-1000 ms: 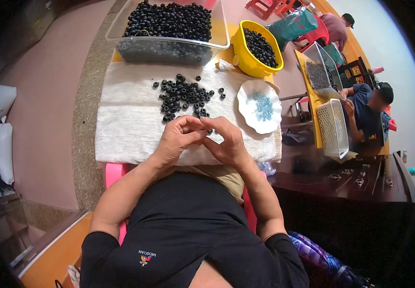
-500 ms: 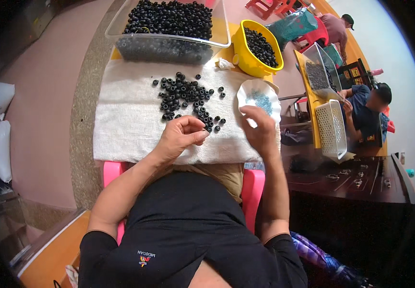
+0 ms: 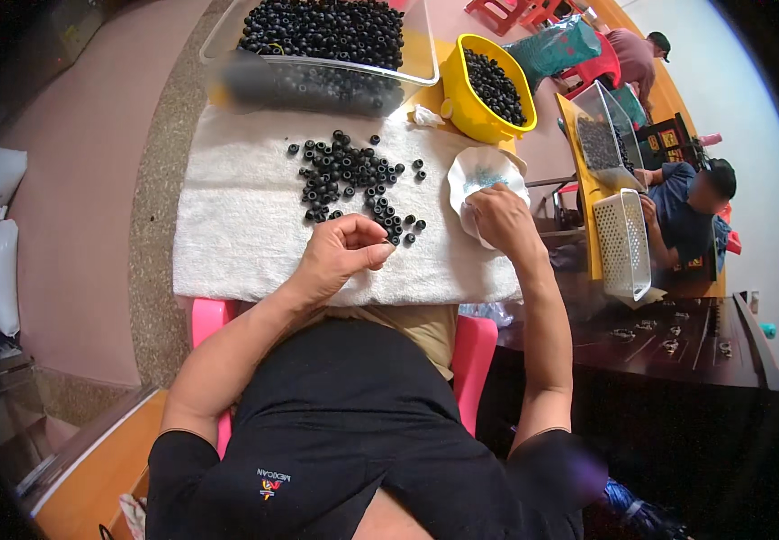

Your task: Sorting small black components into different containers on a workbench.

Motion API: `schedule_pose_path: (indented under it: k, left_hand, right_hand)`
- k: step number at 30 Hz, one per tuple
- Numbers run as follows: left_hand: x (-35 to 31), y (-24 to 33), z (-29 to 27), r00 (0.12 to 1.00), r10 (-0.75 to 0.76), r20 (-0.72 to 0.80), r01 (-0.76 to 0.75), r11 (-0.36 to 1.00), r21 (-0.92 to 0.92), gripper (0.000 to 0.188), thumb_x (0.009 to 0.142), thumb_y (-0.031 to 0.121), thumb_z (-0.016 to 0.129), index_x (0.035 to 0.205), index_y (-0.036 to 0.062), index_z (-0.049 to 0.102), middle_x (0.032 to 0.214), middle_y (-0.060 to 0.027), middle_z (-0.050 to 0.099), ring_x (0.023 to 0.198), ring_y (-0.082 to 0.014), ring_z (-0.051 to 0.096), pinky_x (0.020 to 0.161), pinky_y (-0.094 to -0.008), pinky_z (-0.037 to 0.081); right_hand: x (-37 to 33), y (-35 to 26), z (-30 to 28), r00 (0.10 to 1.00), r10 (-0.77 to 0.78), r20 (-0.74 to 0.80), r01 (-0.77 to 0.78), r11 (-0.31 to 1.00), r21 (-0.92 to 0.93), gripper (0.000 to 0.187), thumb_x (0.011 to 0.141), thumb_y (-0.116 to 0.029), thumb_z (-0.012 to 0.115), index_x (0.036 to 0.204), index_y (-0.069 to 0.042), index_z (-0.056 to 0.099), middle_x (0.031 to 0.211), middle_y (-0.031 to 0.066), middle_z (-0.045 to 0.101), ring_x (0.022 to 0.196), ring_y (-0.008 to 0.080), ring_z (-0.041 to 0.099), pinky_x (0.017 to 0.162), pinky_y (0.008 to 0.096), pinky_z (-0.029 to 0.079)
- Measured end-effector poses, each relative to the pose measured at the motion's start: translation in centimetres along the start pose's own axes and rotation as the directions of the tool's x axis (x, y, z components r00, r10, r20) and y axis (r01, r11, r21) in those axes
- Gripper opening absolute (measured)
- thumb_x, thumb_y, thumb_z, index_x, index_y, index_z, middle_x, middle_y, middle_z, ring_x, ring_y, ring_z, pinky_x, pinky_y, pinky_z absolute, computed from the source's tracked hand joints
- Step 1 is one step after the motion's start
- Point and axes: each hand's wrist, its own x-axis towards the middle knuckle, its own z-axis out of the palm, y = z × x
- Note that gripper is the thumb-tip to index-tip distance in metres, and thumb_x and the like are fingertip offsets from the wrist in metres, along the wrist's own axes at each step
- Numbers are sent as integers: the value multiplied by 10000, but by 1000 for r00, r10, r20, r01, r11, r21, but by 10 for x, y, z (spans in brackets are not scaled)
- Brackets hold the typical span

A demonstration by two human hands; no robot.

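A loose pile of small black ring-like beads [image 3: 340, 171] lies on a white towel [image 3: 236, 225]. My left hand [image 3: 344, 256] is at the pile's near edge, thumb and forefinger pinched beside a black bead; whether they grip it is too small to tell. To the right, my right hand [image 3: 502, 219] reaches over a white scalloped dish [image 3: 461, 175], its fingers bunched and pointing down into it. Small pale-blue clear pieces [image 3: 486, 177] lie in the dish, partly covered by that hand. What the right fingertips hold is hidden.
Beyond the towel stand a clear bin [image 3: 421, 63] and a yellow tub [image 3: 455, 94], both full of black beads. A crumpled white tissue [image 3: 426, 116] lies between them. Right of me, another person [image 3: 686, 207] sits by a white perforated basket [image 3: 621, 247].
My right hand has come down over the dish, its fingers now bunched inside, and its forearm has swung outward to the right. The left hand keeps its pinch by the pile.
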Motion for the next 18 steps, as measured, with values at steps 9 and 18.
schedule_pose_path:
  k: [9, 18]
  left_hand:
    - [0, -2, -2, 1000, 14, 3, -14, 1000, -4, 166, 861, 60, 727, 998, 15, 645, 856, -41, 673, 764, -99, 625, 722, -251, 526]
    - [0, 1, 1, 1000, 24, 5, -24, 1000, 3, 143, 866, 73, 728, 977, 17, 657, 828, -30, 667, 746, -94, 615, 709, -246, 514]
  right_hand:
    - [-4, -1, 3, 996, 59, -65, -46, 982, 182, 179, 823, -40, 596, 964, -34, 707, 967, 157, 671, 920, 345, 641, 841, 426, 510]
    - [-16, -9, 6, 935, 121, -335, 18, 923, 384, 105, 867, 4, 633, 971, -5, 647, 903, 156, 636, 829, 337, 657, 738, 380, 529]
